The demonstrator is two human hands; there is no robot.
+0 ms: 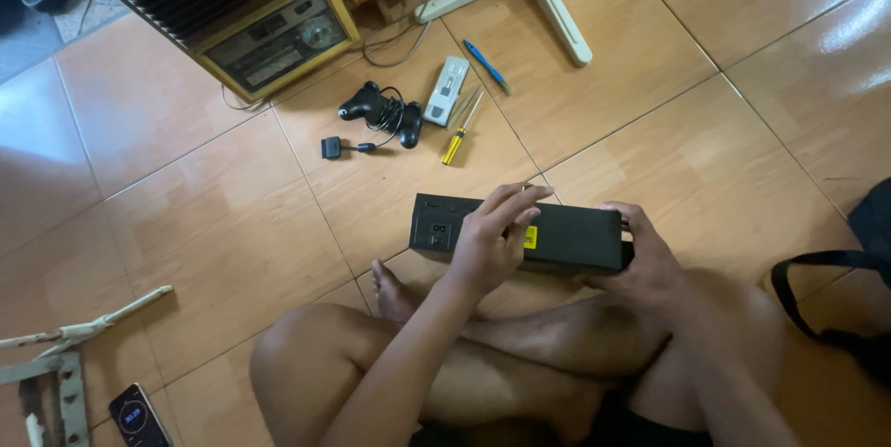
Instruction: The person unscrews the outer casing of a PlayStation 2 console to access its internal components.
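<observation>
We are sitting cross-legged on the tiled floor [186, 224], looking down at a long black box-shaped device [566, 235] held on its edge just above our knees, near the middle of the view. Our left hand [490, 241] lies over the device's front face, fingers spread and curved over its top edge, not closed around it; the fingertips touch the top and the palm covers part of a small yellow sticker [531, 237]. Our right hand [645, 261] is wrapped around the device's end at 3 o'clock, thumb on top and fingers under, gripping it firmly.

At 12 o'clock from the device, well apart on the floor, lie a yellow-handled screwdriver [459, 134], a small white rectangular gadget [446, 90] just beside it, and a blue pen [486, 65]. At 11 o'clock sits a black game controller [380, 111] with its cable coiled around it and its plug [331, 146] lying loose nearby. Further out at 11 o'clock stands an old yellow-cased radio unit [278, 38]. At 1 o'clock the white legs of a fan stand [557, 6] spread on the tiles. At 8 o'clock, near the lower corner, a phone [137, 414] with a lit screen rests beside pale wooden pieces [83, 328]. A black bag strap [817, 289] shows at 3 o'clock.
</observation>
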